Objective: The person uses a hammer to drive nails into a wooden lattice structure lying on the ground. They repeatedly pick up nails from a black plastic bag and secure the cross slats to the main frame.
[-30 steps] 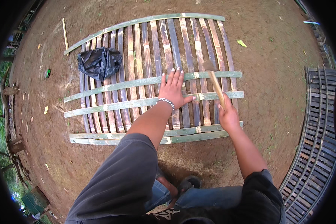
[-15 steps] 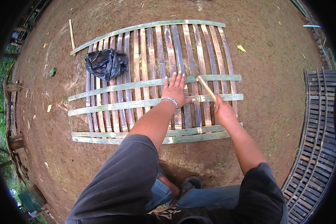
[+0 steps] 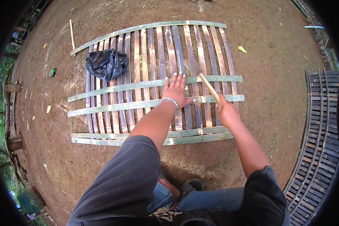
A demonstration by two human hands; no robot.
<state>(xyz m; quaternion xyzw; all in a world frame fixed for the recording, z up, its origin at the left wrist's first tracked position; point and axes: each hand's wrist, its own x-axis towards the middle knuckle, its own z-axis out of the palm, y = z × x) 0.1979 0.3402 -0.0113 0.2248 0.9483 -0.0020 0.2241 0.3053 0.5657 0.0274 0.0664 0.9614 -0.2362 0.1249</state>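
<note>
Left hand (image 3: 176, 90) flat (fingers spread) on bamboo panel (image 3: 147, 83); right hand (image 3: 226, 111) grips hammer (image 3: 205, 83).

Bag (image 3: 106, 64) on the slat panel's (image 3: 139, 105) far left corner; second panel (image 3: 320, 128) far right.

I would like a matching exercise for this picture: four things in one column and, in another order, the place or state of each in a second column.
Things:
1. left hand
2. right hand
3. black plastic bag
4. second slat panel

Places or states:
A. lies on the far left part of the bamboo panel
B. pressed flat on the slats, fingers spread
C. on the ground at the right edge
D. closed around the wooden handle of a hammer

Pairs: 1-B, 2-D, 3-A, 4-C
</note>
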